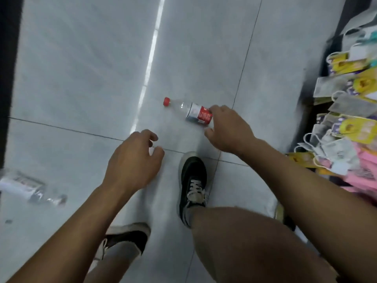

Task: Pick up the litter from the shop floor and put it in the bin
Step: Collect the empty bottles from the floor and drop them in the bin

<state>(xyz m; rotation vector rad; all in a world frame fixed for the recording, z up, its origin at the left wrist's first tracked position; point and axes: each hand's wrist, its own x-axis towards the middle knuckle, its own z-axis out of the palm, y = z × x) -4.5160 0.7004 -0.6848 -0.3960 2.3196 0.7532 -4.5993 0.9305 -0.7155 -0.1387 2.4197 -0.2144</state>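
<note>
Reaching: right hand (228, 129) is down at the base end of a clear plastic bottle (189, 110) lying on its side on the tiled floor (81, 78), its red cap (166, 101) pointing far-left.
Right hand state: fingers and thumb curve round the labelled end and touch it; whether the grip has fully closed, or the bottle has left the floor, I cannot tell.
Left hand state: left hand (134, 160) hovers over the floor near the middle, fingers loosely curled, holding nothing.
Task thing, place: the red-capped bottle sits just beyond the forward black shoe (192, 180), left of the goods rack (346, 119) on the right.
Other litter: a second clear bottle (30, 188) lies at the near-left edge, well apart from both hands.
Progress, as a judgement: early in the job; at least two bottles are on the floor and nothing is seen going into a bin.
Left to do: lift this bottle, collect the second one, carry both to the bin.
Hidden or cut off: no bin is in view; the right palm covers the first bottle's base; the second bottle is badly blurred, so its cap and label cannot be read.
Unclear: a small dark speck (8, 221) on the near-left floor may be litter or a mark.
</note>
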